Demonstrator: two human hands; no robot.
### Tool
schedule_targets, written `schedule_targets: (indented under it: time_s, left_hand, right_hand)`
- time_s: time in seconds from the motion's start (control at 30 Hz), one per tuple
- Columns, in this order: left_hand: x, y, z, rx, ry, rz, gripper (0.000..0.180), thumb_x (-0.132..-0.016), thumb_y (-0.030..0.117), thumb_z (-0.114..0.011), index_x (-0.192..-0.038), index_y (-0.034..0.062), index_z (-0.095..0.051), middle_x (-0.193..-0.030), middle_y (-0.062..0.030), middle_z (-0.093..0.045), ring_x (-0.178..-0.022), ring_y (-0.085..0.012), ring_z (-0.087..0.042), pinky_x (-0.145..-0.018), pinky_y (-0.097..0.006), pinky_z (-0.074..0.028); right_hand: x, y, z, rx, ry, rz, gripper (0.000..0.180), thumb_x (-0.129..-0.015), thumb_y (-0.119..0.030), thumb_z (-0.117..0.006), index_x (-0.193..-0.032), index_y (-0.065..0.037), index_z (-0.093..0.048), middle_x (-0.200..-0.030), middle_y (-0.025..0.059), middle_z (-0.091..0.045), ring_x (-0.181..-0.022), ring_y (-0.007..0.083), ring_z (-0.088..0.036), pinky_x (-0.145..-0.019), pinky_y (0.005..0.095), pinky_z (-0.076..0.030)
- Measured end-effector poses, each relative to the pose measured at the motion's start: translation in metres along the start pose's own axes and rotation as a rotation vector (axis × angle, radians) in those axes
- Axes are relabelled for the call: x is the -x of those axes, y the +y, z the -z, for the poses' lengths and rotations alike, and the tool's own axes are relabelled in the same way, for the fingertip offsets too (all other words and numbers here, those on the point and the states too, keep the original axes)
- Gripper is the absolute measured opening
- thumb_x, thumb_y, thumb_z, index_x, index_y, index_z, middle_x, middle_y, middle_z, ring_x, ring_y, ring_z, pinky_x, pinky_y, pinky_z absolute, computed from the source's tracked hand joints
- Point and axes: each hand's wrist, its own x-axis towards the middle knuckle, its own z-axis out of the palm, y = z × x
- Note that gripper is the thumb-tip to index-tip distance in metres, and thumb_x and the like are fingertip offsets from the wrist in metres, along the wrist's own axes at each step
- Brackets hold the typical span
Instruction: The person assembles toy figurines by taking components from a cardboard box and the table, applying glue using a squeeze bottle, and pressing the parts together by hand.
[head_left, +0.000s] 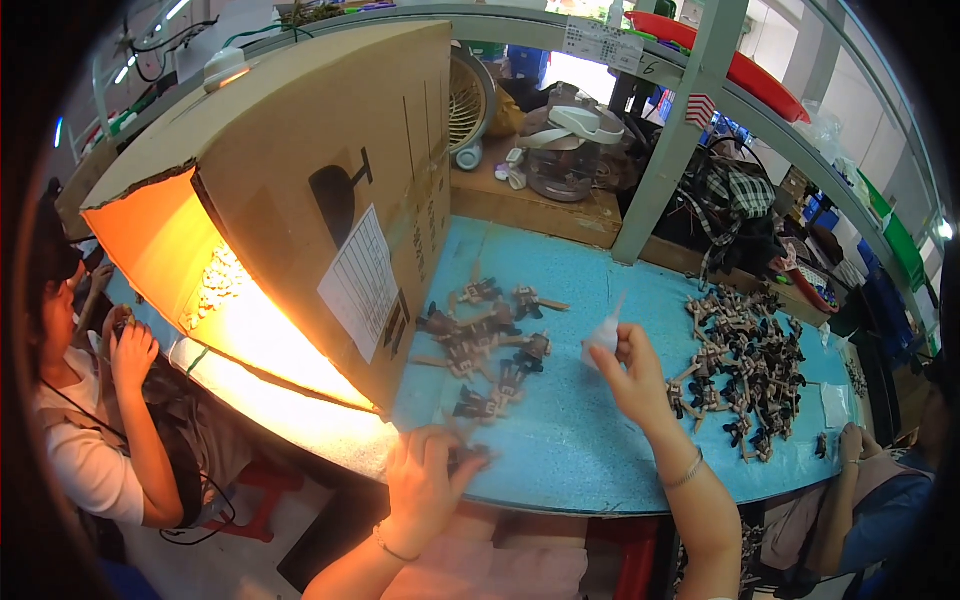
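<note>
My right hand [640,385] is closed round a small white squeeze bottle [604,338] with a thin pointed nozzle tilted upward. At the table's front edge, the fingers of my left hand [422,475] grip a small dark figure [468,458], blurred and partly hidden by the fingers. Beyond that hand, several loose dark-and-tan figures [485,340] lie in a cluster on the blue tabletop [570,440]. A larger heap of similar figures [750,360] spreads to the right of my right hand.
A big cardboard box [330,170], lit orange inside, stands at the left. Behind the table are a fan [470,105], a lidded container [570,150] and a metal post [670,150]. One person [90,400] sits at the left; another person's arm [845,490] rests at the right.
</note>
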Motion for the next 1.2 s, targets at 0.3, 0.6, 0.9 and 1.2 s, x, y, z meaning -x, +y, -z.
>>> schedule_targets:
  time_s: [0.3,0.6,0.9,1.2]
  left_hand:
    - [0.001,0.005,0.012,0.053,0.093,0.075,0.044,-0.07,0.017,-0.071,-0.106,0.0027,-0.05,-0.107,-0.0118,-0.051,-0.092,-0.0299,-0.05,-0.072,-0.039,-0.04]
    - [0.003,-0.007,0.009,0.306,-0.032,0.208,0.033,-0.072,0.007,-0.069,-0.095,0.0017,-0.047,-0.093,-0.0128,-0.055,-0.083,-0.0287,-0.053,-0.074,-0.036,-0.043]
    - [-0.04,-0.012,-0.003,0.483,-0.025,0.214,0.025,-0.074,-0.002,-0.066,-0.094,-0.0006,-0.049,-0.087,-0.0128,-0.061,-0.08,-0.0207,-0.061,-0.071,-0.028,-0.047]
    - [-0.003,-0.01,0.025,0.673,0.116,0.165,0.03,-0.075,-0.008,-0.063,-0.1,-0.0003,-0.049,-0.101,-0.0136,-0.061,-0.09,-0.0167,-0.06,-0.079,-0.028,-0.047]
  right_hand:
    - [0.076,-0.042,-0.002,-0.18,-0.151,-0.183,0.027,-0.088,-0.011,-0.055,-0.11,0.002,-0.045,-0.099,0.0125,-0.063,-0.089,0.0127,-0.057,-0.08,0.0267,-0.044]
    - [0.087,-0.057,-0.038,-0.545,-0.336,-0.329,0.029,-0.089,-0.01,-0.052,-0.114,0.002,-0.042,-0.108,0.0127,-0.059,-0.099,0.0142,-0.055,-0.087,0.0287,-0.042]
    - [0.047,-0.053,-0.063,-0.463,-0.253,-0.266,0.025,-0.091,-0.012,-0.05,-0.11,0.003,-0.044,-0.105,0.0104,-0.058,-0.095,0.0158,-0.057,-0.084,0.0282,-0.044]
    - [0.086,-0.071,-0.029,-0.493,-0.007,-0.199,0.027,-0.081,-0.005,-0.062,-0.102,0.0,-0.047,-0.092,0.0082,-0.058,-0.083,0.0138,-0.058,-0.07,0.0254,-0.047]
